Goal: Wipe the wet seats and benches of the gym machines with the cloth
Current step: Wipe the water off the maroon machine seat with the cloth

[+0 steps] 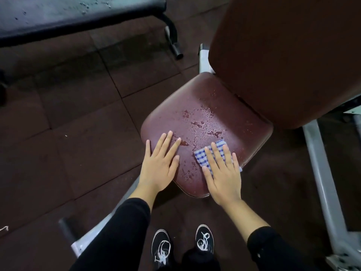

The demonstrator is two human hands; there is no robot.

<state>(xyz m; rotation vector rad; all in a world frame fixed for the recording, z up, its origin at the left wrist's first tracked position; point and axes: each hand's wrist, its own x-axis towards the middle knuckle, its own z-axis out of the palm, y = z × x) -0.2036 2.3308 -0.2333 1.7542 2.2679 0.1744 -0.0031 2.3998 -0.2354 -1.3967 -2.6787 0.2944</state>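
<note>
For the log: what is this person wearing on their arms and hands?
Both arms are in plain black long sleeves, the left sleeve and the right sleeve, each ending short of the wrist. The left hand and right hand are bare: no gloves, rings or watch visible.

Rubber floor tiles [82, 118]; black sneakers [162, 249] (white laces).

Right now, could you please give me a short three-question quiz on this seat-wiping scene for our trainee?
1. True or false: the left hand holds the cloth.
2. Where do water drops still show on the maroon seat? A) its middle B) nowhere
3. Fill in: the right hand presses the cloth flat with ___ fingers.

Key: 1 false; 2 A; 3 straight.
</note>
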